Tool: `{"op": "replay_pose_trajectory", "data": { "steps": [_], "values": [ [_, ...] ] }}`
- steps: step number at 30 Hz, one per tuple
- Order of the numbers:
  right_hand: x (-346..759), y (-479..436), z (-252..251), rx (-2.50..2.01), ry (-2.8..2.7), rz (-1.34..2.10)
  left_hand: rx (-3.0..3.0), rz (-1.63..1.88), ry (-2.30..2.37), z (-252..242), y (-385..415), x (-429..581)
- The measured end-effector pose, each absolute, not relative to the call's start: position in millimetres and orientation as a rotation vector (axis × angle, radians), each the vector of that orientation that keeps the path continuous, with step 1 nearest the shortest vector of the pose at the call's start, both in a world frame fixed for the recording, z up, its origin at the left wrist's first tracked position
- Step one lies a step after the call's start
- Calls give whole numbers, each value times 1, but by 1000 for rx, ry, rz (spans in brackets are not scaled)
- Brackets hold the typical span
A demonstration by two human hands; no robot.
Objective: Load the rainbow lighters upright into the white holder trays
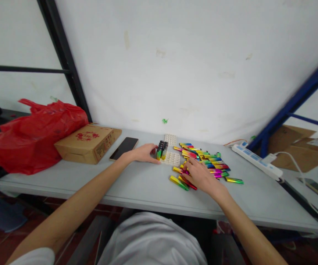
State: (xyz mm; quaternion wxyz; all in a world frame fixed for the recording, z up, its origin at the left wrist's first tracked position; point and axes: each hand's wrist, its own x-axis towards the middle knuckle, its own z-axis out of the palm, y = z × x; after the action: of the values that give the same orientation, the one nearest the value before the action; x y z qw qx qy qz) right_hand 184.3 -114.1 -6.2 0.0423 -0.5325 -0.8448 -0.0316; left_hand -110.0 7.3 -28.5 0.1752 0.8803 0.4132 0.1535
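A pile of shiny rainbow-coloured lighters (205,162) lies on the grey table (136,184). My right hand (200,175) rests palm down on the near edge of the pile, fingers spread over a few lighters; whether it grips one I cannot make out. My left hand (145,152) lies against the left side of a white tray with round holes (172,158), its fingers touching a small cluster of lighters standing upright (162,150) in the tray. A second white tray (170,138) sits just behind.
A black phone (124,148) lies left of the trays, beside a brown cardboard box (88,142) and a red plastic bag (29,134). A white power strip (255,160) with a cable runs along the right. A white wall stands behind the table.
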Motion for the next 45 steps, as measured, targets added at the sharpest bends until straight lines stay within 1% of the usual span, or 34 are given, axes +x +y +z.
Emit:
{"op": "replay_pose_trajectory", "data": {
  "steps": [3,7,11,14,16,18,20,24,29,32,39,45],
  "values": [
    [186,-112,-8,-1579,-2580,-31,2502,413,1190,-25,5,-109],
    [185,-108,-7,-1460,-2624,-38,2489,432,1190,-21,1,-107],
    [188,-103,8,-1235,-2563,81,2469,436,1182,-22,1,-106],
    [195,-98,22,-1135,-2404,259,2472,438,1142,-23,2,-107],
    [200,-91,26,-1119,-2281,454,2473,443,1135,-23,3,-107],
    [202,-79,26,-1080,-2094,653,2474,440,1153,-23,3,-107],
    [201,-65,25,-1019,-1865,778,2475,433,1166,-23,2,-107],
    [192,-37,35,-946,-1521,812,2470,439,1156,-24,2,-109],
    [177,-19,52,-837,-1393,888,2487,429,1164,-23,1,-110],
    [169,-15,46,-828,-1324,977,2486,433,1175,-22,0,-109],
    [164,-11,16,-884,-1209,1115,2491,439,1177,-23,1,-109],
    [150,-24,8,-786,-1204,1350,2501,449,1164,-25,4,-109]
  ]
}}
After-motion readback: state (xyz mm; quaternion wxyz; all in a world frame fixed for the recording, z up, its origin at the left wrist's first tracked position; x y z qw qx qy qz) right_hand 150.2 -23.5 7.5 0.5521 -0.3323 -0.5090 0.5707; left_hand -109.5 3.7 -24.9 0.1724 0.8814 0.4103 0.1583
